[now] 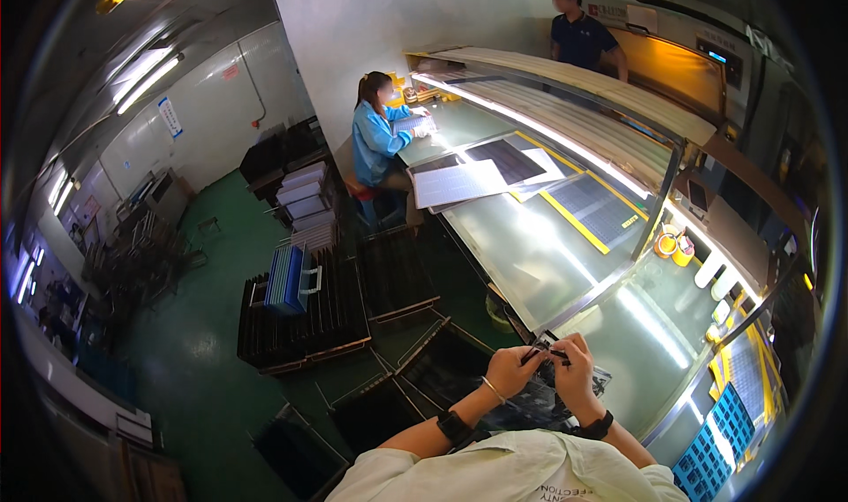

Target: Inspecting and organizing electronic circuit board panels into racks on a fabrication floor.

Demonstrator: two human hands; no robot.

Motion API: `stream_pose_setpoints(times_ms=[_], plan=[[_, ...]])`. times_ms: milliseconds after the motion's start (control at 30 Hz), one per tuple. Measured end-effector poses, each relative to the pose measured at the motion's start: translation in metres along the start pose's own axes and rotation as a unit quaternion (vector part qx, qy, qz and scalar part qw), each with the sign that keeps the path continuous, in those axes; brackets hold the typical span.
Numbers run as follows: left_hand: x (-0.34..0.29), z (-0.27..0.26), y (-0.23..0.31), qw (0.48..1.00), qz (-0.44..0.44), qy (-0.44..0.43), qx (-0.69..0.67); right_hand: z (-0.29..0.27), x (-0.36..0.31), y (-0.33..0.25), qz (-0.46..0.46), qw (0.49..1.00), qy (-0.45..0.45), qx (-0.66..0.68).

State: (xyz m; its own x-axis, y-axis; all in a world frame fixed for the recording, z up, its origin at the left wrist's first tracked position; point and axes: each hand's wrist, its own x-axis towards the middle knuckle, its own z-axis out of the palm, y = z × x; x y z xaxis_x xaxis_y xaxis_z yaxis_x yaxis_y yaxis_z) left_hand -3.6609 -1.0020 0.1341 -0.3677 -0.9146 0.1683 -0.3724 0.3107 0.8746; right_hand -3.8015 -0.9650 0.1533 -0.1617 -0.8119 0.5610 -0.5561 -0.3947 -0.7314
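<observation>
Close to my body, by the near edge of the glass-topped table (539, 277), my left hand (509, 375) and my right hand (576, 376) are raised together. Between their fingertips is a small black-and-white item (545, 343), whose kind is too small to make out. Both hands have their fingers closed on it, one from each side. Under and behind my hands lies a heap of dark, shiny material (528, 403), partly hidden by my forearms. A dark band circles each wrist.
Yellow-edged dark sheets (601, 209) and a white sheet (459, 184) lie farther up the table. A lit shelf (574, 104) runs along its far side. Dark racks (305, 325) stand left. A co-worker in blue (375, 144) sits at the far end; another person (583, 38) stands behind the shelf.
</observation>
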Motion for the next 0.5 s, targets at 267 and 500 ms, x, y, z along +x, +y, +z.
stream_pose_setpoints(times_ms=[267, 500], plan=[[0.000, 0.007, -0.001, 0.994, 0.068, 0.067, 0.053, -0.004, 0.002, 0.003, -0.011, 1.000, -0.027, -0.002], [0.017, -0.004, -0.005, 0.995, 0.062, 0.050, 0.059, -0.006, -0.001, 0.001, -0.063, 0.997, -0.035, 0.006]])
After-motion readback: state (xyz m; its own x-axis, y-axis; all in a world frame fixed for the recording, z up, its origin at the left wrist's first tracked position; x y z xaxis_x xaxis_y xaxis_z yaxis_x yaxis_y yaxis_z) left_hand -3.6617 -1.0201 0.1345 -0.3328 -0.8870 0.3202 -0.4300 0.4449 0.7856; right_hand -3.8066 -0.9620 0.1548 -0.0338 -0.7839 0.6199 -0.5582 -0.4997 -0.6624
